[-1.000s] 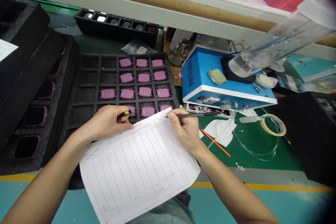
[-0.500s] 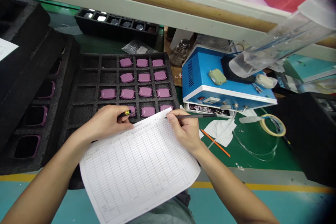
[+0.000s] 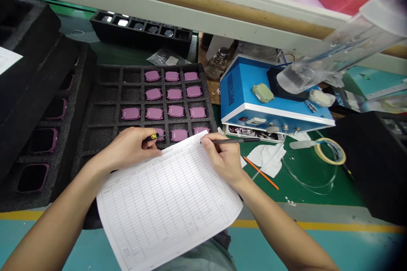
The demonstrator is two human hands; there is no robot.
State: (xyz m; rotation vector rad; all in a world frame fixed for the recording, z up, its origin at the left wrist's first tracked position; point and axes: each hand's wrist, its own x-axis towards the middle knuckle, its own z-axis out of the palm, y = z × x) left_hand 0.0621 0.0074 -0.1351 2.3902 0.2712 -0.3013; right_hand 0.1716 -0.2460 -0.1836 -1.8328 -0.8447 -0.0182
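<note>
A white ruled form sheet (image 3: 168, 203) lies tilted over the near edge of a black foam tray (image 3: 108, 106) that holds several purple cases (image 3: 174, 111) in its cells. My left hand (image 3: 132, 147) rests on the sheet's top left edge, fingers closed round a small dark tool with a yellow-green band (image 3: 154, 136). My right hand (image 3: 222, 156) grips a thin dark pen (image 3: 237, 140) lying nearly level, its tip at the sheet's top right corner.
A blue and white machine (image 3: 254, 97) stands right of the tray with a green case (image 3: 263, 92) on top. A tape roll (image 3: 330, 150), white cloth (image 3: 265, 159), orange stick (image 3: 261, 173) and clear tubing lie on the green mat. More black foam trays (image 3: 38, 110) sit at left and behind.
My right hand and the pen have shifted slightly to the left along the top of the sheet. The left hand has stayed put.
</note>
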